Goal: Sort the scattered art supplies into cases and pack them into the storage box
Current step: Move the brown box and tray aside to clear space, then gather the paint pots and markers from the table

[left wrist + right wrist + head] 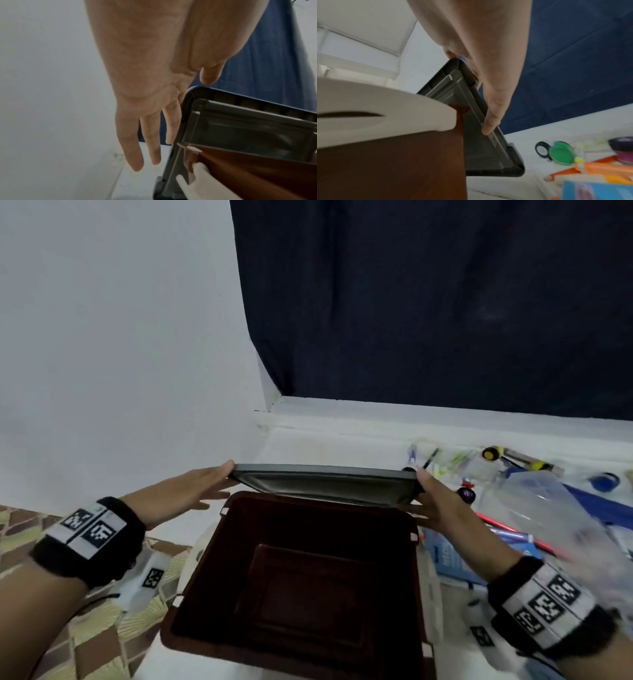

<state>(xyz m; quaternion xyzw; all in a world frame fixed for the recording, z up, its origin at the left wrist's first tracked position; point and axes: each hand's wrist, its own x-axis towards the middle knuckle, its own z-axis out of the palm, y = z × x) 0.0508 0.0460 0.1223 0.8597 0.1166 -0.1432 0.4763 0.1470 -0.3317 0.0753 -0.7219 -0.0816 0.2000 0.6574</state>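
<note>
The box (219, 559) stands open at 6 o'clock, lid (322, 484) raised along its 12 o'clock side. The left hand (185, 491), held flat, presses the lid's 9 o'clock edge; the right hand (435, 505) pinches the 3 o'clock edge.

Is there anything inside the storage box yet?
No, the head view shows the storage box open with only its bare brown floor, the grey lid raised at its far side.

We see a dark brown box (219, 570) with a grey lid (325, 484), a dark blue cloth (428, 302) behind the box, and brown and yellow tiles (96, 642) left of the box.
</note>
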